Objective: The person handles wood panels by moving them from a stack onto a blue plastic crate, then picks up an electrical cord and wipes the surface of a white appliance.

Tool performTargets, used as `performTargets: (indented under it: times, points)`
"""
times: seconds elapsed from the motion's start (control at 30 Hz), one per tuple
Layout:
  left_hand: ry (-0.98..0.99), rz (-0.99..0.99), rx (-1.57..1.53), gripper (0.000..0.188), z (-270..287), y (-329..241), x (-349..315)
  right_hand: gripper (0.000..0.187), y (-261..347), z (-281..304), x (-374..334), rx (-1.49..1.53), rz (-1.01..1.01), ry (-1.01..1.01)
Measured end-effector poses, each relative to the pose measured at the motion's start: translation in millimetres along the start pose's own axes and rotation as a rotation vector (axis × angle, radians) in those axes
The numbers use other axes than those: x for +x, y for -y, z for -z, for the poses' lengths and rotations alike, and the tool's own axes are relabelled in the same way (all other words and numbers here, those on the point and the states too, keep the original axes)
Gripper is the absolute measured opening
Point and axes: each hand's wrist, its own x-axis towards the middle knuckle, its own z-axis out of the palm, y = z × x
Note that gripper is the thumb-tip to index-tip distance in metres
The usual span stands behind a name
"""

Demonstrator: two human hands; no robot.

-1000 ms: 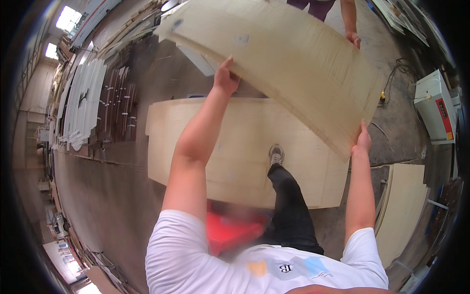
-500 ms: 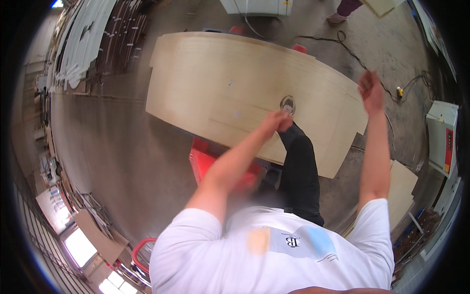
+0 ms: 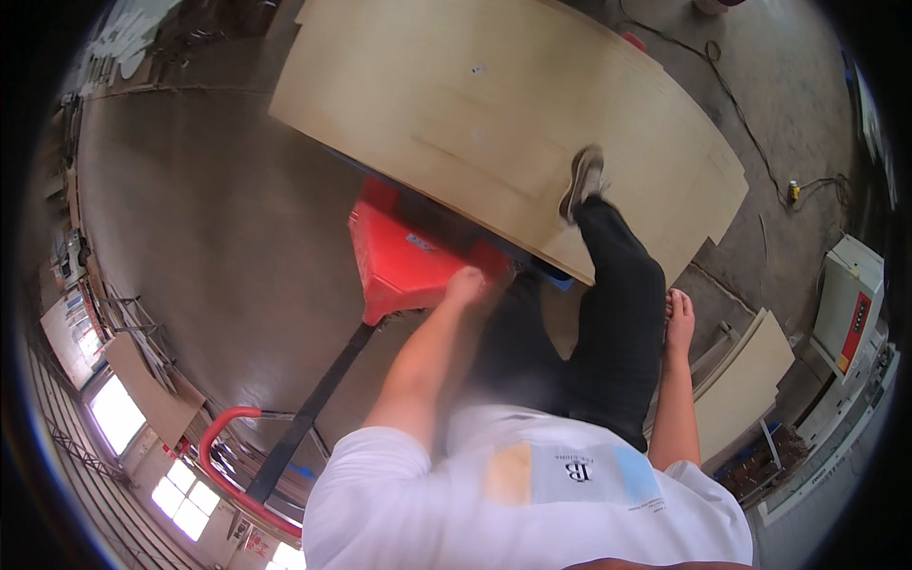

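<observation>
2 bare hands lowered, left hand (image 3: 465, 283) near red pallet jack (image 3: 404, 256)

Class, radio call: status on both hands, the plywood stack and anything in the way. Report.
Left hand and right hand open, empty. Plywood stack flat on red pallet truck, one foot on it. Cable beyond on floor.

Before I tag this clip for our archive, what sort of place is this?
Probably a woodworking shop or panel factory: a stack of large plywood sheets rests on a red pallet jack, more boards lean nearby, and a white machine stands on the concrete floor.
</observation>
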Motion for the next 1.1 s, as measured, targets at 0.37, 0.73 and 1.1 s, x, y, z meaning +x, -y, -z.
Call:
performTargets:
  times: [0.37,0.73,1.1]
  points:
    - [-0.274,-0.588,0.945,0.045,-114.2,-122.9,244.2,0.065,-111.7,-69.2,-85.4,-1.193,0.315,0.273]
    - [-0.491,-0.896,1.476,0.053,-135.5,-101.9,295.2,0.057,-184.8,-80.6,-32.6,-1.259,0.167,0.272]
    - [-0.447,-0.083,-0.396,0.063,-47.9,132.2,226.5,0.053,-184.7,-61.8,-19.6,-1.208,0.287,0.36]
